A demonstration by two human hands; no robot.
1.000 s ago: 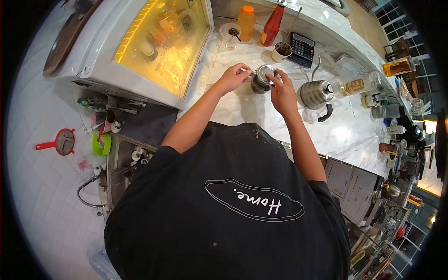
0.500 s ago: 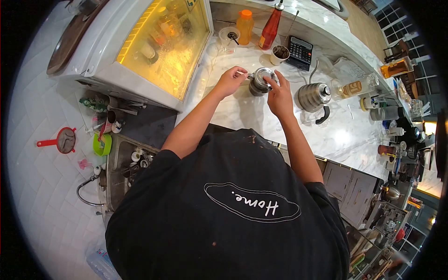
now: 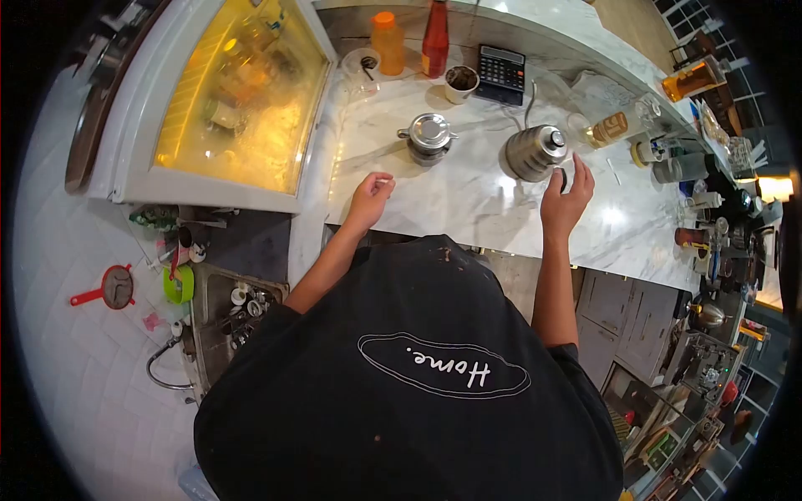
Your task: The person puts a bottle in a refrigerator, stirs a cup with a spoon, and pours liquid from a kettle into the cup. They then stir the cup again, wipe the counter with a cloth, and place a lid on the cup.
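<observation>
Marble tabletop (image 3: 468,207), near front edge: curled left grip (image 3: 373,200), closure unclear; spread right grip (image 3: 568,194) at kettle (image 3: 525,156) handle (image 3: 564,180), apparent reaching step, secure hold needing closer wrap.

A: Hidden; cut off?
B: Gooseneck kettle handle (image 3: 563,181), partly behind right hand (image 3: 567,203), contact unclear; red sauce bottle (image 3: 435,42), top cropped.
A: Blurred; too small?
B: Bottles (image 3: 224,113), behind fogged fridge glass (image 3: 280,154); small wares (image 3: 251,307) in sink (image 3: 213,338), unidentifiable.

The black shirt (image 3: 409,426) reads “Home”; calculator keys (image 3: 499,78) are illegible.
</observation>
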